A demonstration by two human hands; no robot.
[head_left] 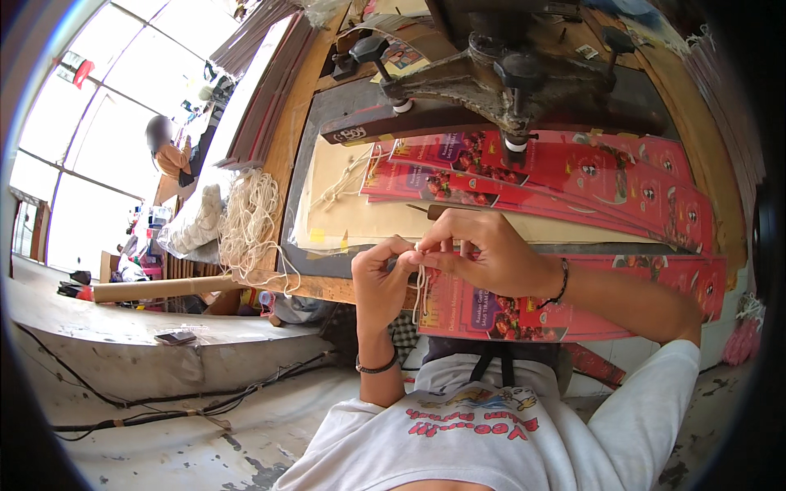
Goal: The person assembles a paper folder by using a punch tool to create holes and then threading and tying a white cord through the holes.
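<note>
Close together at the table's near edge, both hands pinch a white cord [421,288], whose loose ends hang below the fingers. My left hand [380,274] is closed, thumb against index finger. My right hand [498,255] is closed too, its fingertips meeting the left's at the cord's top. Under the hands lies a long red printed panel [589,301] that juts past the table edge; the cord hangs by its left end, and whether it passes through the panel I cannot tell. Farther back, more red printed panels [565,190] are fanned out, with white cords [348,182] at their left end.
A dark metal press frame [483,80] with black knobs stands over the table's back. A thin tool [432,212] lies behind my right hand. Tangled white cord [248,214] hangs at the left table edge. Far left, a person [173,159] is near the windows; cables [164,401] run below.
</note>
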